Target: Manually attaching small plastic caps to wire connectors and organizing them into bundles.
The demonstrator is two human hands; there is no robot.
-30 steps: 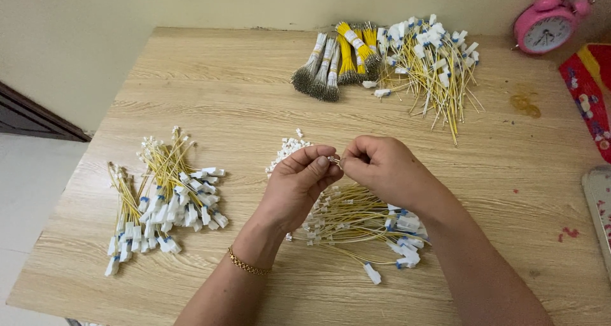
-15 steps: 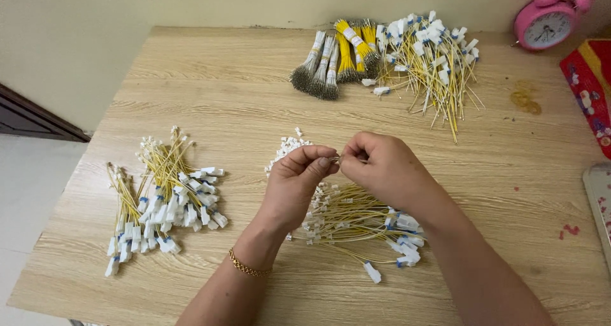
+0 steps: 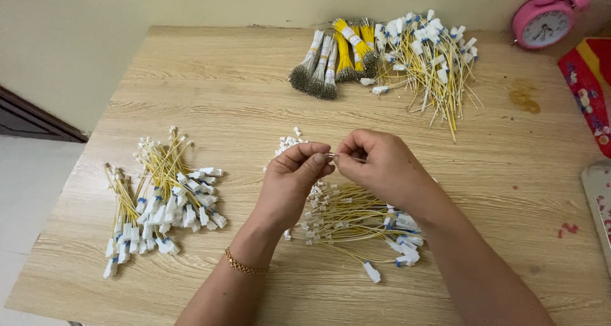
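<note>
Both hands meet over the middle of the wooden table (image 3: 210,78). The left hand (image 3: 294,181) has thumb and forefinger pressed together on a small, thin metal piece (image 3: 331,155), barely visible between the two hands; its other fingers curl inward. The right hand (image 3: 380,167) pinches the same piece from the other side with thumb and forefinger, the remaining fingers folded toward the palm. What the piece is attached to cannot be told, since the fingers cover it. A thin gold bracelet (image 3: 245,267) sits on the left wrist. Directly beneath the hands, on the near side, lies a loose pile of yellow wires with white connectors (image 3: 356,221), some marked blue at the right end. A few small white connectors (image 3: 287,145) lie just beyond the left hand. On the left of the table rest two sorted bundles of yellow wires (image 3: 159,195), their white plugs pointing toward the near edge. At the far side lie bound bundles of grey and yellow wires (image 3: 331,59), and just to their right a scattered heap of yellow wires with white plugs (image 3: 433,52). A pink alarm clock (image 3: 544,22) stands at the far right corner, with a red packet (image 3: 589,84) near it at the right edge.
</note>
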